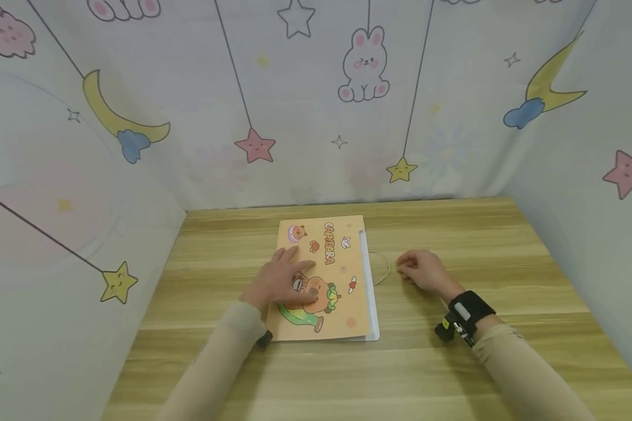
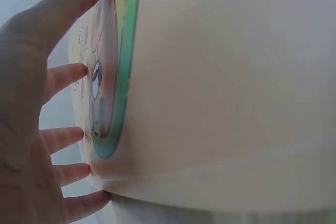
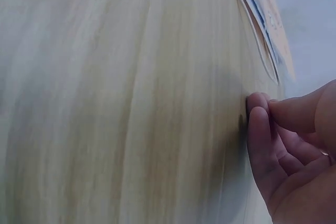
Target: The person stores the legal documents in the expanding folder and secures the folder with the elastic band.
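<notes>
**Ana:** Head view first. What lies on the wooden table [image 1: 453, 362]?

**Ben:** An orange folder [image 1: 342, 245] with a cartoon animal and the word CAPIBARA printed on its cover. It lies flat near the middle of the table, closed, with a pale blue edge along its right side. A thin elastic cord [image 1: 383, 268] loops out from that edge onto the wood.

**Ana:** And the left hand [image 1: 283, 282]?

**Ben:** It rests flat on the cover, fingers straight and spread, palm down over the cartoon. The left wrist view shows the same: fingertips [image 2: 79, 71] fanned apart and pressing on the printed surface, curled round nothing.

**Ana:** The right hand [image 1: 423, 270]?

**Ben:** It sits on the bare wood just right of the folder, close to the cord loop. Its fingers are curled loosely under. In the right wrist view the fingertips [image 3: 257, 109] touch the table, and the thumb lies against them. I cannot tell whether they pinch the cord; nothing shows between them.

**Ana:** Anything on that arm?

**Ben:** A black wrist strap [image 1: 466, 316] over a beige sleeve.

**Ana:** The surroundings?

**Ben:** A printed cloth backdrop [image 1: 316, 105] with stars, moons and a rabbit stands round three sides of the table.
</notes>
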A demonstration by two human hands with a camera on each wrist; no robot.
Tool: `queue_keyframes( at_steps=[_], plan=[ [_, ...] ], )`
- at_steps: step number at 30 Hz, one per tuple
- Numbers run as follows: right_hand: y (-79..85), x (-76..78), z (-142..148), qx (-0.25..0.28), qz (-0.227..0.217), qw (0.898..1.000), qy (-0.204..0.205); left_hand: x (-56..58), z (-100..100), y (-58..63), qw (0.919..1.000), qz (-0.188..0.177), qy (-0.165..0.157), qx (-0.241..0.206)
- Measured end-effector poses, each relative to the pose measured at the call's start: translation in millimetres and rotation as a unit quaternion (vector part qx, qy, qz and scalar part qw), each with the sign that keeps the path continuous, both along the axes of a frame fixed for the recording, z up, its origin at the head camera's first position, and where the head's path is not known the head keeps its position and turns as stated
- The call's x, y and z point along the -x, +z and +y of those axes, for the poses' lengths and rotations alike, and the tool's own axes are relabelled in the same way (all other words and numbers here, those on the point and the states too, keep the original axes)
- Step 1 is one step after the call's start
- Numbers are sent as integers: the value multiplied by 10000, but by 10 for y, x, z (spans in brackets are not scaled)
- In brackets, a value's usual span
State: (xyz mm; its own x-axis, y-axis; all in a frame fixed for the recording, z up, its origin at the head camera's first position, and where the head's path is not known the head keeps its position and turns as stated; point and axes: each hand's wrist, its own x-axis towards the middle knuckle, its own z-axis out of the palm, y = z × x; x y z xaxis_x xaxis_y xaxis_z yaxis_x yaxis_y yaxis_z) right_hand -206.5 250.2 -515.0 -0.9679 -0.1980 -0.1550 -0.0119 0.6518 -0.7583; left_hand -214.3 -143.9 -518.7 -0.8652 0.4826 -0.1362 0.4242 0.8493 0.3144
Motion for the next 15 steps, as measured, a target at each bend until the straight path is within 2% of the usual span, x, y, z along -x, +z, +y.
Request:
queue_keyframes(
  at_steps=[10, 15],
  plan=[
    [30, 34, -117, 867, -886, 9923, -45, -28, 20, -28, 9998, 177, -49, 57],
    [-7, 57, -170, 1262, -1010, 9868, 28, -14, 14, -67, 9996, 249, -31, 157]
  ],
)
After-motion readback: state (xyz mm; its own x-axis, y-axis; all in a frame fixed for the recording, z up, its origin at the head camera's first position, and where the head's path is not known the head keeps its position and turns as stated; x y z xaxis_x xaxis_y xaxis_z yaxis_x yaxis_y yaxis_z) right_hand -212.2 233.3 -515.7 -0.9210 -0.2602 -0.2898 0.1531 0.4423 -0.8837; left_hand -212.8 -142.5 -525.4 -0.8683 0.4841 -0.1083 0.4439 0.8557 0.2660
